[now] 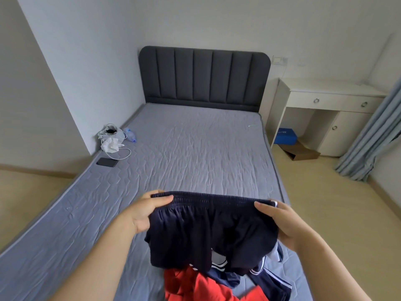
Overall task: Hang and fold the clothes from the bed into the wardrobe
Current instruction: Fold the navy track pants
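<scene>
Bright, soft, even light, faint shadows. Focus is sharp near the left hand and right hand. Far left of them, wide-angle distortion bows the edge of the bed.

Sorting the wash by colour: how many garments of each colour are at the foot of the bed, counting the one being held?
dark navy shorts, held at the waistband by the left hand and right hand: 1
red garment: 1
navy garment with white stripes: 1
Total: 3 visible; they overlap, so more may be hidden.
</scene>
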The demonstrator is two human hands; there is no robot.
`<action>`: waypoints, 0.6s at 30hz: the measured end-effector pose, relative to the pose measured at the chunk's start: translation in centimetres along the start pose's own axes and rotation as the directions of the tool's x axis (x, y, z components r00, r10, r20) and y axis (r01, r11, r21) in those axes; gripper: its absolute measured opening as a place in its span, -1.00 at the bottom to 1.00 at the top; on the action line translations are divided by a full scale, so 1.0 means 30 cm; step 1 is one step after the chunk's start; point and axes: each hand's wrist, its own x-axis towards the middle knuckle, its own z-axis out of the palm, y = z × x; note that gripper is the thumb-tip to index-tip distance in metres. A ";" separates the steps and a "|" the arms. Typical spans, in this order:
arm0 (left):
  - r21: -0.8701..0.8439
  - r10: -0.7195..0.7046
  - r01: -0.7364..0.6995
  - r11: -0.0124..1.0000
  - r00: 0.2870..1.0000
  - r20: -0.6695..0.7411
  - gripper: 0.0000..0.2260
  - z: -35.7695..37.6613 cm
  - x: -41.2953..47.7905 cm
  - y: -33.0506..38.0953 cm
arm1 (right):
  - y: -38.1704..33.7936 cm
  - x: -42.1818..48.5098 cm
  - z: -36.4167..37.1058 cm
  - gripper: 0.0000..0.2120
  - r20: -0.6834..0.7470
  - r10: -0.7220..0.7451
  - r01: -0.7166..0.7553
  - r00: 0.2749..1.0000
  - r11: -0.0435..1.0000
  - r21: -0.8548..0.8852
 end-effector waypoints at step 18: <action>0.342 0.452 -0.388 0.856 0.883 -0.129 -0.89 0.361 -0.073 -0.106 | 0.077 -0.060 0.229 -0.73 0.190 -0.190 0.133 0.963 0.951 0.279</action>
